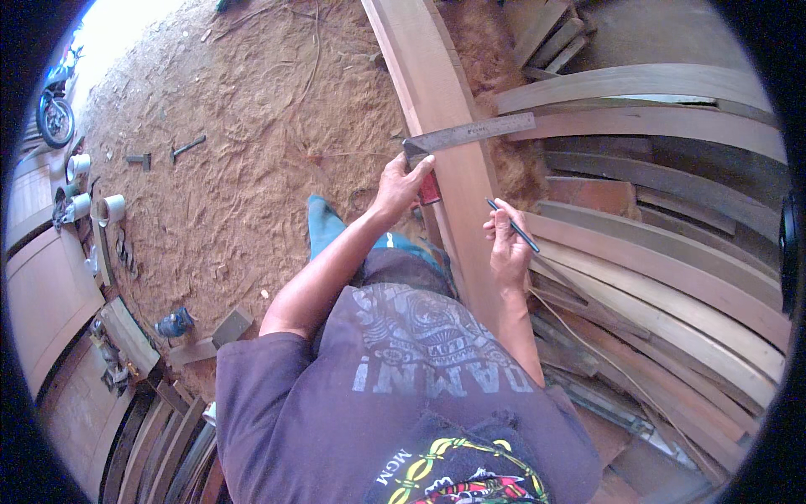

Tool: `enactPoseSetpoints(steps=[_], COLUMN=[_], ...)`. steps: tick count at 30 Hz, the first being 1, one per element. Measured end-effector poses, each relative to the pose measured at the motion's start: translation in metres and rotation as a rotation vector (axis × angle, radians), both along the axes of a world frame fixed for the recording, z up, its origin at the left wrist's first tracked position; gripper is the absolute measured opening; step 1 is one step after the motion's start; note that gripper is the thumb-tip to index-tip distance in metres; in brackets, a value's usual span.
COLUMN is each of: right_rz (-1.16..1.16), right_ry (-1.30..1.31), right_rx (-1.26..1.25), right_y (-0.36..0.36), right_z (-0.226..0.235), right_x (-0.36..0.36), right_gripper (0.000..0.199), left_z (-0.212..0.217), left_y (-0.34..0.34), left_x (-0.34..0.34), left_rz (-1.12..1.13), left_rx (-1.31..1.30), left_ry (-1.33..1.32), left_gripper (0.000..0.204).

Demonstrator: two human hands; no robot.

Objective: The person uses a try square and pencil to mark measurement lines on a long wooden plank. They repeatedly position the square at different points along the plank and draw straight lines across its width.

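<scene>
A long, pale reddish wooden beam (464, 181) runs away from me, right of my body. Across its top lies a try square (483, 132), its metal blade reaching past the beam's right edge. My left hand (396, 186) is closed on the square's stock at the beam's left side, thumb toward the blade. Just below that hand, something red (429, 190) shows against the beam's side; its kind I cannot make out. My right hand (507, 236) grips a dark pen or pencil (514, 225) over the beam's right edge, its tip nearer me than the blade.
Stacked boards (655, 244) fill the right side. Sawdust covers the floor (243, 143), where a hammer (186, 149) and a small metal block-like tool (139, 160) lie. White buckets (110, 209), a blue power tool (175, 322), panels (52, 286) and a motorcycle (55, 113) stand at left.
</scene>
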State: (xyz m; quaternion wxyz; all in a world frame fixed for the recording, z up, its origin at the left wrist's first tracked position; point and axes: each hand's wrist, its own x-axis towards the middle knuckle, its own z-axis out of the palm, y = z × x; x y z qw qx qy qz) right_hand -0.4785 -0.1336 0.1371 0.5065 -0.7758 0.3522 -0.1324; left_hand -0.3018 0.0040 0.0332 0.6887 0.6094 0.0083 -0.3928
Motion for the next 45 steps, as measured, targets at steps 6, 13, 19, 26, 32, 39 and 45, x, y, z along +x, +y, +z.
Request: enactPoseSetpoints(steps=[6,13,19,26,32,39,45], right_rz=[-0.068,-0.054,-0.040,-0.072,-0.039,-0.005,0.051], right_ry=[-0.044,-0.003,-0.010,-0.039,-0.058,-0.074,-0.075], right_rx=[0.046,0.049,0.058,0.048,0.056,0.071,0.079], right_y=[0.002,0.007,0.009,0.006,-0.003,-0.008,-0.015], right_z=[0.001,0.007,0.011,0.012,0.008,0.004,0.003], right_x=[0.035,0.059,0.074,0.091,0.099,0.118,0.141], right_gripper=[0.033,0.032,0.030,0.026,0.025,0.025,0.028], left_z=[-0.002,-0.011,-0.007,0.015,0.012,0.007,0.010], left_y=[-0.001,-0.008,-0.009,-0.001,-0.002,-0.004,-0.004], left_x=[0.001,-0.009,-0.010,-0.002,-0.001,-0.004,-0.004], left_rz=[-0.071,0.063,0.053,0.021,0.001,0.054,0.034], left_rx=[0.056,-0.071,-0.065,0.033,0.048,0.010,-0.017], left_ry=[0.018,-0.044,-0.002,-0.064,-0.025,-0.051,0.018], left_gripper=[0.039,0.036,0.034,0.035,0.035,0.036,0.036])
